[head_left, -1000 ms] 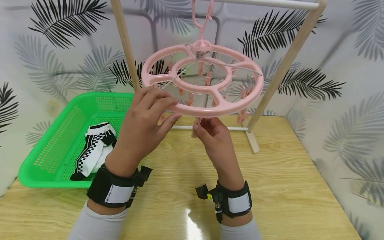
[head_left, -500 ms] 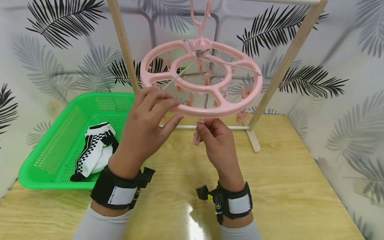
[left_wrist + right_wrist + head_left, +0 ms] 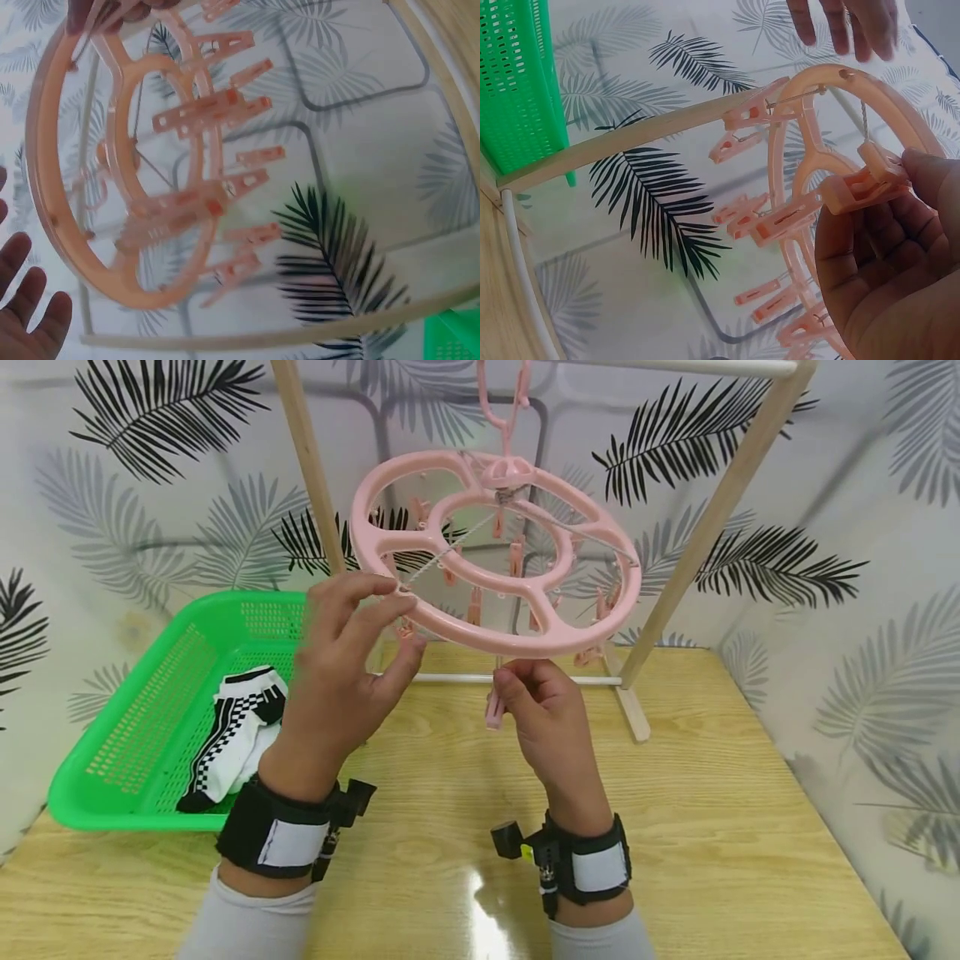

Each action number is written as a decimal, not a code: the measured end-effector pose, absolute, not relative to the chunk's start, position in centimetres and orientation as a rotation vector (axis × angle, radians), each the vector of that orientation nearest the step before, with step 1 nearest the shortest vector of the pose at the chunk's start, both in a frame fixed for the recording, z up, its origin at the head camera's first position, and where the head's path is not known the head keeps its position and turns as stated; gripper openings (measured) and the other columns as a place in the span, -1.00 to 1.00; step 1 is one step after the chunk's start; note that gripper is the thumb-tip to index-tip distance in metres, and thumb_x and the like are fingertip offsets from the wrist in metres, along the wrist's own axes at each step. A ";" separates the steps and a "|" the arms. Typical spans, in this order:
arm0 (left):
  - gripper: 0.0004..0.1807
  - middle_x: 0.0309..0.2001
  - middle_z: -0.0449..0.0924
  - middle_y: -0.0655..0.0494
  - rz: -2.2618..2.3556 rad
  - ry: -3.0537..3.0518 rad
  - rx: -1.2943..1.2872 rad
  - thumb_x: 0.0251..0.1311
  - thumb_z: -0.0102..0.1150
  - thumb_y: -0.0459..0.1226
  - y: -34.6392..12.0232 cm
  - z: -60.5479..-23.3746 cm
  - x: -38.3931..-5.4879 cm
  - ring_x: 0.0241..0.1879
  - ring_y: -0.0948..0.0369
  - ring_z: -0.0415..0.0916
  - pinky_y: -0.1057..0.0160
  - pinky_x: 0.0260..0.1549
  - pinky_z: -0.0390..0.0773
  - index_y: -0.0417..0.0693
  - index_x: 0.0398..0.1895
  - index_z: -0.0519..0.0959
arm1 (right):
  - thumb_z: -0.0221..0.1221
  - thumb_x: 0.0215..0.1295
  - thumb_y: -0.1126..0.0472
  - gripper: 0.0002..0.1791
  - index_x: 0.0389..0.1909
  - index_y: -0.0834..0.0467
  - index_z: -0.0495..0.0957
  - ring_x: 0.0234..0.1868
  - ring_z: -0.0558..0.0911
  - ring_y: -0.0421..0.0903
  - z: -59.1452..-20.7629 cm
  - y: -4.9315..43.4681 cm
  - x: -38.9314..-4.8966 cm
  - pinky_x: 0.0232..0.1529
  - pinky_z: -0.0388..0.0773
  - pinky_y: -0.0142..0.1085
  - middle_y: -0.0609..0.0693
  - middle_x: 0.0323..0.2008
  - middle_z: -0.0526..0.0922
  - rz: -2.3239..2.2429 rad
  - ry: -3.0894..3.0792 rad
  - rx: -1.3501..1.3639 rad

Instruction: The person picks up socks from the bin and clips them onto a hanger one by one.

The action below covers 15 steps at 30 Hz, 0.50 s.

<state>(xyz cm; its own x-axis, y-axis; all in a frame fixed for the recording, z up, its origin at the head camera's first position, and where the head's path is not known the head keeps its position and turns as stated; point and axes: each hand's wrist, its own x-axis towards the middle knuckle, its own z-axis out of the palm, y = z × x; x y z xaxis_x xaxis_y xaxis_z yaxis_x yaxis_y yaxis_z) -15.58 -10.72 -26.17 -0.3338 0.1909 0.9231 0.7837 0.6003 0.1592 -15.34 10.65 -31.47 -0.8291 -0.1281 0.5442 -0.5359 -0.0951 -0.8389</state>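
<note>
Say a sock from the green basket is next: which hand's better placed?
Left, probably. The left hand looks empty, fingers open, and is nearer the green basket with the socks. The right hand grips a pink clip under the pink ring, so it would likely have to let go first.

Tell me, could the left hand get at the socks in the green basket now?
Probably yes: the left hand looks empty, and the socks lie nearby in the open-topped green basket, with nothing seen lying on them.
</note>
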 end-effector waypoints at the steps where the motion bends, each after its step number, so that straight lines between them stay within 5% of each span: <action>1: -0.71 0.02 0.48 -0.22 -0.781 -1.820 -0.753 0.15 0.34 -0.40 -11.2 -26.4 -15.7 0.09 -0.17 0.37 -0.05 0.08 0.41 -0.26 -0.04 0.60 | 0.06 0.49 0.36 -0.87 -0.19 0.40 0.48 -0.53 0.57 -0.04 -31.5 10.6 -15.3 -0.44 0.55 -0.30 0.12 -0.49 0.52 2.003 -1.899 0.716; 9: -0.77 0.00 0.49 -0.32 -0.761 -2.033 -0.385 0.22 0.29 -0.41 -19.7 -29.9 -19.5 0.08 -0.27 0.35 -0.18 0.06 0.32 -0.35 -0.08 0.62 | 0.07 0.49 0.33 -0.84 -0.21 0.40 0.47 -0.56 0.57 -0.03 -31.6 10.7 -15.5 -0.42 0.57 -0.27 0.12 -0.53 0.53 2.027 -1.899 0.711; 15: -0.58 0.06 0.34 -0.53 -0.719 -2.570 -0.072 0.34 0.14 -0.28 -25.9 -33.3 -21.3 0.11 -0.41 0.25 -0.30 0.06 0.27 -0.47 0.11 0.49 | 0.06 0.49 0.32 -0.88 -0.21 0.32 0.49 -0.55 0.57 -0.06 -31.7 10.7 -15.5 -0.40 0.58 -0.27 0.09 -0.52 0.54 2.055 -1.901 0.698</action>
